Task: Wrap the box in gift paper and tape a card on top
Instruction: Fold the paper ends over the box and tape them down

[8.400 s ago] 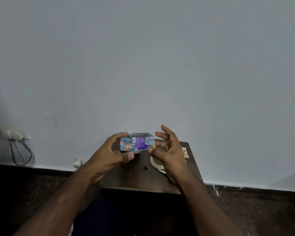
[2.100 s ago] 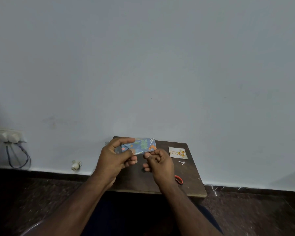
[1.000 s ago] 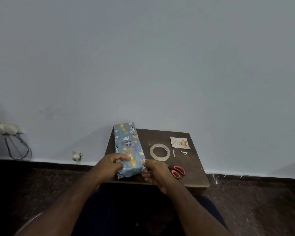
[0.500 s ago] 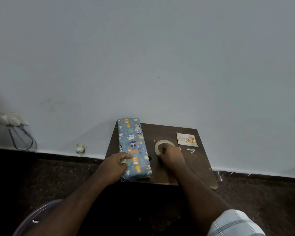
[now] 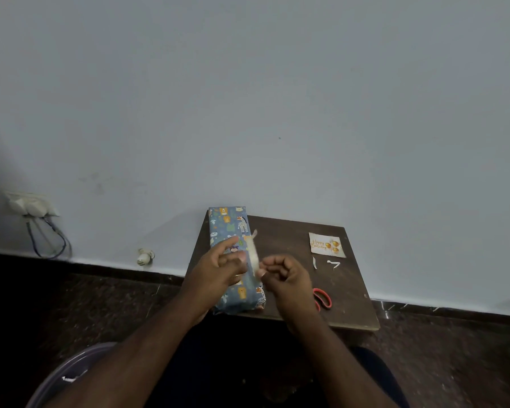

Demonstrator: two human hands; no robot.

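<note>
The box (image 5: 230,228), wrapped in blue animal-print gift paper, lies lengthwise along the left side of a small dark table (image 5: 289,240). Just above the box's near half, a clear tape roll (image 5: 252,251) stands on edge, blurred. My left hand (image 5: 218,270) holds the roll from the left, index finger stretched out. My right hand (image 5: 287,275) has curled fingers and pinches the roll's lower edge. A white birthday card (image 5: 326,244) with gold balloons lies flat at the table's far right.
Red-handled scissors (image 5: 323,297) lie on the table, partly behind my right wrist. Two small white scraps (image 5: 324,263) sit just below the card. The wall stands right behind the table; a socket with cables (image 5: 33,206) is at the left.
Half a second ago my left hand rested on the box and my right hand gripped the tape roll on the table. The roll is now lifted and held between both hands over the box.
</note>
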